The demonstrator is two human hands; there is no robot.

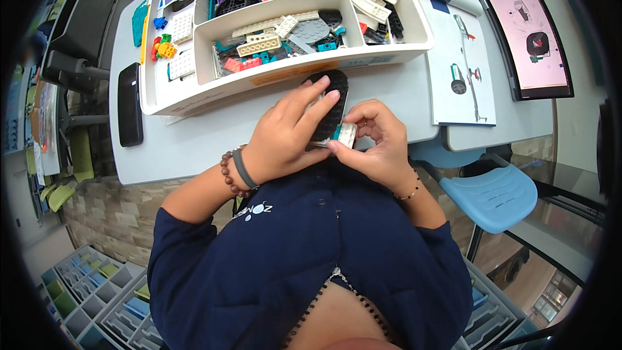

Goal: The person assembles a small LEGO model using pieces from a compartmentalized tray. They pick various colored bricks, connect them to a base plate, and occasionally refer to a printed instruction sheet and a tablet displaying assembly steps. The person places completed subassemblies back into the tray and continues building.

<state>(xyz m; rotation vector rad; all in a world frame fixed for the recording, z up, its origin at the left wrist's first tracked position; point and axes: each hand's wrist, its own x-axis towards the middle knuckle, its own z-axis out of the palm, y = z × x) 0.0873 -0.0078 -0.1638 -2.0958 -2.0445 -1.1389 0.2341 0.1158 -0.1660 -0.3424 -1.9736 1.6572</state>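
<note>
My left hand grips a black-treaded oval brick assembly close to my body, its fingers lying across the tread. At the near right end of that assembly, my right hand pinches a white building brick between thumb and index finger. A bit of teal shows beside the white brick. Whether the brick is joined to the assembly or only touches it, I cannot tell. Just beyond both hands stands a white divided tray filled with bricks.
On the table, a black phone lies left of the tray. An open instruction booklet and a tilted tablet showing a brick model are to the right. A blue chair stands at the near right.
</note>
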